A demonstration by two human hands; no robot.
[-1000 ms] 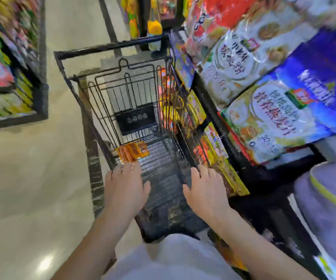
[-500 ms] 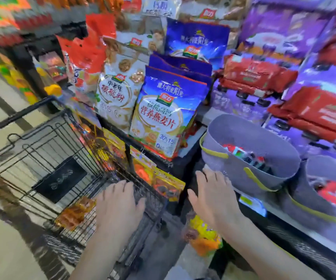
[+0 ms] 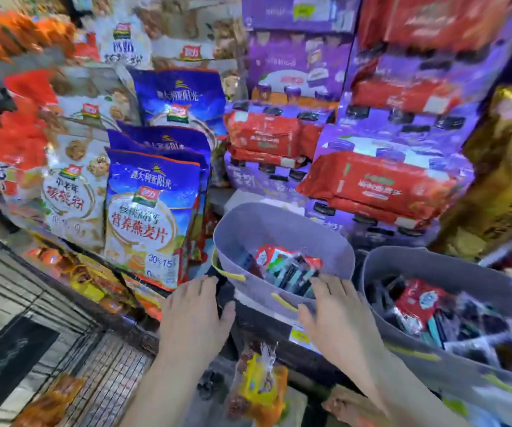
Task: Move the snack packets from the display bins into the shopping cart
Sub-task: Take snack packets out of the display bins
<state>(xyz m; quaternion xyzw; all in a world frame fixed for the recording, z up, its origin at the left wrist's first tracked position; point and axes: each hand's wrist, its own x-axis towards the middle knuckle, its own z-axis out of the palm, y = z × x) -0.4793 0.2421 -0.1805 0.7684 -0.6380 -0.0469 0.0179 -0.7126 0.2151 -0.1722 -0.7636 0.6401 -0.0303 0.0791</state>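
Observation:
Two grey felt display bins stand on the shelf edge. The left bin (image 3: 248, 229) holds several small red and dark snack packets (image 3: 282, 266). The right bin (image 3: 381, 266) holds more packets (image 3: 421, 303). My right hand (image 3: 338, 312) is over the near rim of the left bin, fingers straight, holding nothing. My left hand (image 3: 196, 315) hovers flat just left of that bin, empty. The black wire shopping cart (image 3: 27, 306) is at lower left, with orange packets (image 3: 57, 396) on its floor.
Large blue oat bags (image 3: 153, 211) and white walnut powder bags (image 3: 70, 186) lean on the shelf to the left. Purple and red drink cases (image 3: 381, 180) are stacked behind the bins. Orange snack bags (image 3: 258, 386) hang below the shelf between my arms.
My view has swung right from the cart to the shelf. Both hands have left the cart handle and moved forward to the left bin; the right hand now reaches its rim.

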